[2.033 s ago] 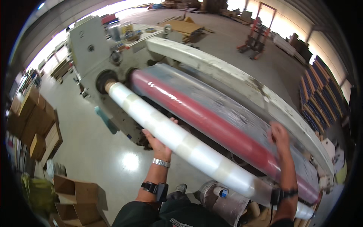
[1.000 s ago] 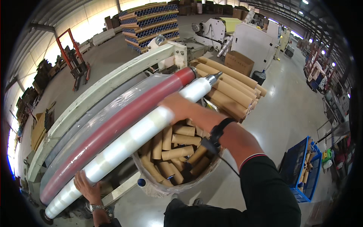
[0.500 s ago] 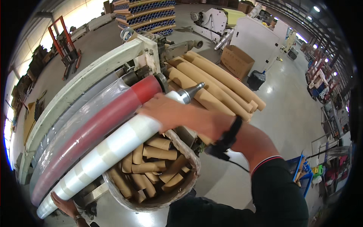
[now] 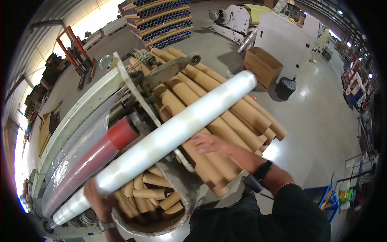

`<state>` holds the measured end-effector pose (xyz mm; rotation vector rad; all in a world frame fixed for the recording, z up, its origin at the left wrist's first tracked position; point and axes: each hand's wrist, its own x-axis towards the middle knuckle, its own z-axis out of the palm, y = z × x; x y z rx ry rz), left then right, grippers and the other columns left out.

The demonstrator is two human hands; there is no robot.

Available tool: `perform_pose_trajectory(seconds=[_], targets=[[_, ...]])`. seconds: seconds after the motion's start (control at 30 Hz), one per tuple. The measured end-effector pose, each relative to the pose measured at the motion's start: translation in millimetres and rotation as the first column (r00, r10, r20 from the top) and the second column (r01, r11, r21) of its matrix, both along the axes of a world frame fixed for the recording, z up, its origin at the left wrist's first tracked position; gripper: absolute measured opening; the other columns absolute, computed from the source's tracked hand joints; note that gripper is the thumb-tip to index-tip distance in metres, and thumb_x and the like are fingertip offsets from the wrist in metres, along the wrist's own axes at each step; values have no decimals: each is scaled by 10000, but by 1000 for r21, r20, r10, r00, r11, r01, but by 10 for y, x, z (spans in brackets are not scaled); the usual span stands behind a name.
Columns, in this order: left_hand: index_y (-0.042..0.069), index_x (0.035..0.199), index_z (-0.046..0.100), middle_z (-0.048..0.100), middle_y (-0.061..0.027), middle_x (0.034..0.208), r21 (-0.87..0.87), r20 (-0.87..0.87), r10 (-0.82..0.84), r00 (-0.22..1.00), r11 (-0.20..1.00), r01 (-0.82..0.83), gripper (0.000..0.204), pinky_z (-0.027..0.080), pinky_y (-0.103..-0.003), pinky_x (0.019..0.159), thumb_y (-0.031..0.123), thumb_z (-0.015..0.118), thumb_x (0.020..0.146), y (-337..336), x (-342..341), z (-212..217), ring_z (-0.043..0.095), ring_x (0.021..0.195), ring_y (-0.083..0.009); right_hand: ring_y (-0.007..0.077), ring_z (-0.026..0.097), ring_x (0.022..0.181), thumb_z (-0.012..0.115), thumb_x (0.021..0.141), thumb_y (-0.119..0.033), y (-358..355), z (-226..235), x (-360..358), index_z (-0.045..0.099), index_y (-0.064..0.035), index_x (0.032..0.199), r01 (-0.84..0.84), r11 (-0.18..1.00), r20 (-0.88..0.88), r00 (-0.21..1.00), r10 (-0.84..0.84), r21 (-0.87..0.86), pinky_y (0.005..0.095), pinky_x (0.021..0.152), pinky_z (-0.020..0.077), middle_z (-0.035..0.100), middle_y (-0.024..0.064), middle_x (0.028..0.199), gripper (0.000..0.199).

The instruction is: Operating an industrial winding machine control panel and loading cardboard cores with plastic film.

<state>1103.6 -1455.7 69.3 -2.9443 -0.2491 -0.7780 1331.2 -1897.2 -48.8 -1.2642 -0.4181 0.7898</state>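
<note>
A long roll of whitish plastic film (image 4: 165, 139) lies slantwise from lower left to upper right, its far end over a heap of cardboard tubes (image 4: 221, 129). My left hand (image 4: 98, 199) is closed against the lower part of the roll; its fingers are partly hidden and blurred. Just below the middle of the roll is my right hand (image 4: 211, 145), fingers stretched out and apart, near or lightly touching its underside. From the lower left end of the roll sticks a short metal shaft tip (image 4: 50, 226).
Left of the film roll is a red roller (image 4: 96, 161) in a pale machine frame (image 4: 76, 107). Beneath stands a wrapped bin (image 4: 187, 209) of short cardboard tube pieces (image 4: 151, 193). A cardboard box (image 4: 262, 66) and a black bin (image 4: 285, 88) stand beyond the tubes.
The film roll has slid up and right, over the long tubes; the metal cone at its far end no longer shows. My right hand went from atop the roll to below it; my left moved right.
</note>
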Motion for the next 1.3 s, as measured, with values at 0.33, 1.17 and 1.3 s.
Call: perform_pose_trajectory(seconds=[0.33, 1.17, 1.3], targets=[[96, 1357, 442, 437, -189, 1364, -185, -104, -355, 929, 925, 333, 921, 268, -513, 1097, 242, 868, 553, -3751, 2317, 417, 357, 1313, -366, 332, 470, 1247, 484, 924, -529, -2044, 223, 2134, 444, -98, 1360, 651, 274, -572, 756, -319, 708, 552, 1085, 343, 514, 123, 1349, 614], [-30, 1432, 265, 375, -197, 1453, -671, 727, 156, 669, -45, 740, 751, 241, -472, 1152, 545, 382, 963, -4835, 2927, 437, 371, 1336, -353, 332, 494, 1236, 441, 883, -657, -6360, 620, 222, 417, -139, 1384, 674, -414, -480, -98, -872, 613, 530, 1042, 410, 519, 111, 1344, 721], [98, 1244, 510, 540, -48, 1102, -610, 670, -313, 673, -750, 258, 319, 395, -430, 1007, 267, 451, 980, -6267, 2894, -152, 507, 996, -216, 291, 536, 1175, 416, 878, -702, -5557, 972, -540, 448, -132, 1357, 701, -378, -500, -35, -865, 605, 486, 993, 446, 573, 102, 1276, 746]])
